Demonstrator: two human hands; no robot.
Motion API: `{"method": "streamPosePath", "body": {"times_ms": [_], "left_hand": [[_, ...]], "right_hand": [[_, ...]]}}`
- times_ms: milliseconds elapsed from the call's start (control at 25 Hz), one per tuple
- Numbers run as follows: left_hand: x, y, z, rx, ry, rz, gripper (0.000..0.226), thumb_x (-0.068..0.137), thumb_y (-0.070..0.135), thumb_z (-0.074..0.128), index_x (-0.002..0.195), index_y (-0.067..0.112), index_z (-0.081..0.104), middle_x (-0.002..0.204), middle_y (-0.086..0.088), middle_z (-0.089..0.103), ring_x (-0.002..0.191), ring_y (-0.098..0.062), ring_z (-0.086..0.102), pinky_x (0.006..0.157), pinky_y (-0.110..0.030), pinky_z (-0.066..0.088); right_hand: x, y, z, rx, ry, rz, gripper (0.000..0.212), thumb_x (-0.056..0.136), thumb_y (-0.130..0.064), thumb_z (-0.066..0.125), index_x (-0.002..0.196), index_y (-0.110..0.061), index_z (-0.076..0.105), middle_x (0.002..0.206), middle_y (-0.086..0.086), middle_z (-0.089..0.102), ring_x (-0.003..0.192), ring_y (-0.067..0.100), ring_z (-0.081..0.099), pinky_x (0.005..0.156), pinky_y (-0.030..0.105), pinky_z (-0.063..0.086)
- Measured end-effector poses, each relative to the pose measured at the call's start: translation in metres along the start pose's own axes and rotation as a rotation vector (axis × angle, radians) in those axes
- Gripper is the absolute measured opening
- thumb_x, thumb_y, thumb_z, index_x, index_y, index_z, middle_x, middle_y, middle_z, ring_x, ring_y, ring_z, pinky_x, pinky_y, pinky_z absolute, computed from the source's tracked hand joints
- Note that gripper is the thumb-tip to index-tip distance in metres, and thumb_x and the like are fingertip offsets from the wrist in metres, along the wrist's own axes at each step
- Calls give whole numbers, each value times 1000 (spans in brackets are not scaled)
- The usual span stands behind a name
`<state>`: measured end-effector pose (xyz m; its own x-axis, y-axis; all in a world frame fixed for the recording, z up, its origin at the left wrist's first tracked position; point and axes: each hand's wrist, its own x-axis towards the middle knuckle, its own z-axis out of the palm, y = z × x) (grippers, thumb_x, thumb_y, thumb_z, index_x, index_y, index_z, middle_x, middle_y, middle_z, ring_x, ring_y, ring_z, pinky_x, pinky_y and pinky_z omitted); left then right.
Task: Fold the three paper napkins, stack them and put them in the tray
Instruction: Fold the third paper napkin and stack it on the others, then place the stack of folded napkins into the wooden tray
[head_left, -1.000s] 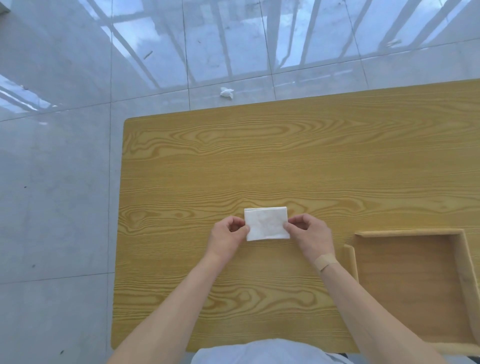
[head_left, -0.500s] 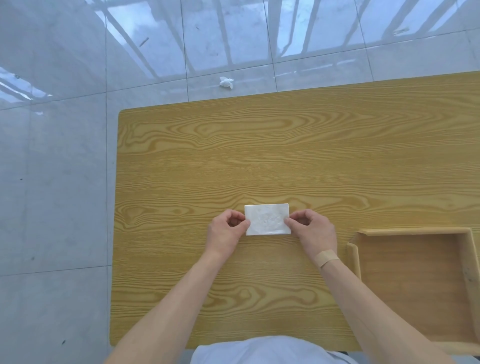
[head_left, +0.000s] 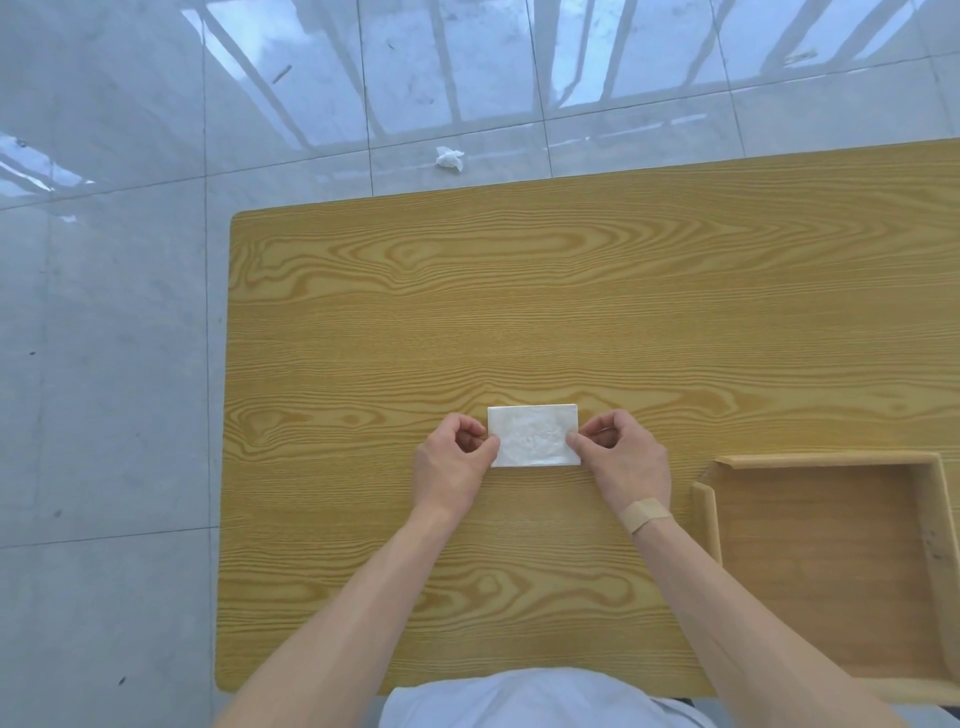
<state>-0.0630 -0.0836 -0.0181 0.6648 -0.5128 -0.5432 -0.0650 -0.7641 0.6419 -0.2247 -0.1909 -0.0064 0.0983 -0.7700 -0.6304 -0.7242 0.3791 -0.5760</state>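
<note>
Folded napkin (head_left: 533, 435) flat on table (head_left: 363, 312), left hand (head_left: 454, 457) and right hand (head_left: 626, 457) each pinching an end

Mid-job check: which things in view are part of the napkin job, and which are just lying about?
In the job:
folded napkin stack, pinched at its ends by left hand and right hand
wooden tray, nothing in it

Lying about:
crumpled tissue on the floor
table, just the work surface

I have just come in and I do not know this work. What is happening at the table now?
A person is pinching a folded white napkin stack by its two short ends, left hand on one, right hand on the other. It lies flat on the wooden table. The wooden tray beside the right hand holds nothing yet.
</note>
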Motion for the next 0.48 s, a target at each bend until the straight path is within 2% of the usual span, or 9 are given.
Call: {"method": "streamPosePath", "body": {"times_ms": [160, 280, 360, 480], "left_hand": [[0, -1, -1, 27, 0, 11, 16, 76, 31, 75, 78, 30, 59, 72, 11, 65, 64, 2, 58, 57, -13, 45], [2, 0, -6, 55, 1, 117, 17, 78, 31, 76, 85, 32, 60, 81, 12, 65, 72, -2, 59, 64, -20, 49], [6, 3, -10, 164, -1, 255, 24, 80, 32, 76, 99, 30, 62, 94, 12, 62, 83, -5, 59, 71, -25, 51], [14, 12, -15, 409, -89, 365, 46, 82, 38, 73, 125, 27, 59, 111, 8, 54, 105, -10, 51, 81, -28, 48]], "right_hand": [[1, -1, -1, -4, -6, -13, 18, 79, -36, 76, 83, -27, 62, 76, -9, 70, 71, 7, 64, 57, 22, 41], [3, 0, -2, 17, -5, -38, 23, 79, -41, 76, 89, -28, 60, 77, -10, 67, 73, 9, 65, 59, 23, 42], [4, 0, -1, -67, 14, -165, 31, 80, -41, 76, 105, -30, 61, 88, -10, 65, 81, 11, 63, 67, 25, 46], [8, -4, 2, -376, -8, -408, 55, 82, -39, 74, 133, -31, 54, 118, -7, 54, 108, 14, 50, 85, 31, 45]]}}
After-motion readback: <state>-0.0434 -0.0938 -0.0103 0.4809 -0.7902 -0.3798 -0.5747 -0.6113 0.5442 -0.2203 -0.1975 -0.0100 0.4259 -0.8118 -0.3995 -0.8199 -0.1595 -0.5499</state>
